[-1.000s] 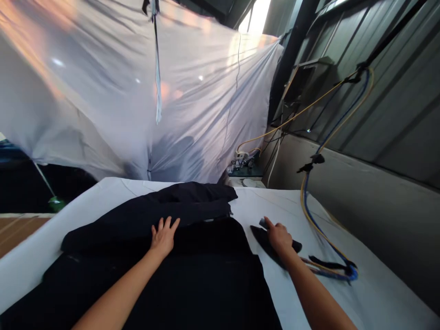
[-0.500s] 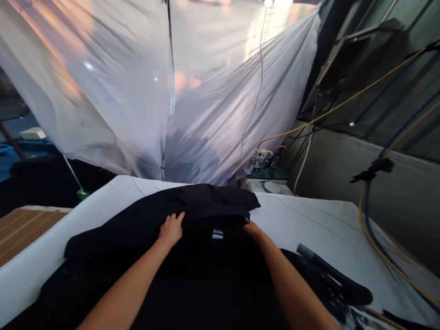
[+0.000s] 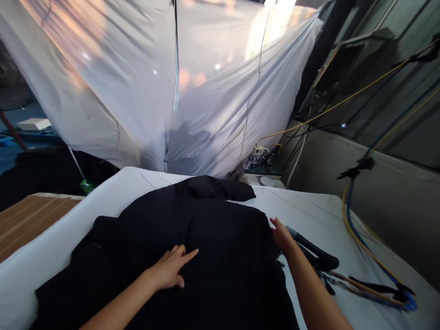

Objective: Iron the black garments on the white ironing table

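There are two hands (image 3: 170,268) (image 3: 283,237), one black garment (image 3: 227,243), one iron (image 3: 323,259) and one white table (image 3: 309,215).

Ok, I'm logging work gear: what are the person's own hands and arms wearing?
Nothing that shows: the left hand and right hand have no gloves, the wrists no watch or band, and both forearms are bare, without sleeves.

The bare left forearm (image 3: 125,298) enters along the bottom edge, left of centre, and slants up rightward. The left hand (image 3: 172,267), below the frame's centre, is loosely spread, index finger (image 3: 191,255) stretched right, thumb (image 3: 180,281) lower and apart. The bare right forearm (image 3: 311,284) rises from the lower right, leaning left; the right hand (image 3: 283,236) sits right of centre, its fingers partly hidden.
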Tool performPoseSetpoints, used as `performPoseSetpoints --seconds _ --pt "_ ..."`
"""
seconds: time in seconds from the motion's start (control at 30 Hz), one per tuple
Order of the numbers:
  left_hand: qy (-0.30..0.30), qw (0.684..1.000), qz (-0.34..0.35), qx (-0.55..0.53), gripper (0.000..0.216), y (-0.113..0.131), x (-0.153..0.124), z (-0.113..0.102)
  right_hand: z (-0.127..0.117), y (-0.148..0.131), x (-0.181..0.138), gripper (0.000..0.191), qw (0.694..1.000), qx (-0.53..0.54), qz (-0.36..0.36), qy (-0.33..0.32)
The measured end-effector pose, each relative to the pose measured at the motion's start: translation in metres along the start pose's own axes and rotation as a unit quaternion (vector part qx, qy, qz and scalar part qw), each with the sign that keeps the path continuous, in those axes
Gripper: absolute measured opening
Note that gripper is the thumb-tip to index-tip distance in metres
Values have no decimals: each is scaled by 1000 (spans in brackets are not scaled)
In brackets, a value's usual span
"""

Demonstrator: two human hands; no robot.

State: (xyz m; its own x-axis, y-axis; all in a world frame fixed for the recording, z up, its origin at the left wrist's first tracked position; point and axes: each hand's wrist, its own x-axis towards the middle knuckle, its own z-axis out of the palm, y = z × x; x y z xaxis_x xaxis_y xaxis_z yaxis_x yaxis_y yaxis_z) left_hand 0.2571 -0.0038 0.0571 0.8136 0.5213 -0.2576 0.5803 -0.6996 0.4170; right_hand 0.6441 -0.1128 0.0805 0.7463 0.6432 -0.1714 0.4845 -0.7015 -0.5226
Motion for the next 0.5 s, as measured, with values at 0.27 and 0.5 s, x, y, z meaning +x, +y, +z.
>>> performPoseSetpoints --seconds 0.27,0.5 --pt "127 980 -134 68 48 -49 2 -6 -9 -6 -49 60 988 -30 10 -149" --pt "138 980 -127 71 41 -62 20 -32 27 -55 -60 46 938 -324 -65 103"
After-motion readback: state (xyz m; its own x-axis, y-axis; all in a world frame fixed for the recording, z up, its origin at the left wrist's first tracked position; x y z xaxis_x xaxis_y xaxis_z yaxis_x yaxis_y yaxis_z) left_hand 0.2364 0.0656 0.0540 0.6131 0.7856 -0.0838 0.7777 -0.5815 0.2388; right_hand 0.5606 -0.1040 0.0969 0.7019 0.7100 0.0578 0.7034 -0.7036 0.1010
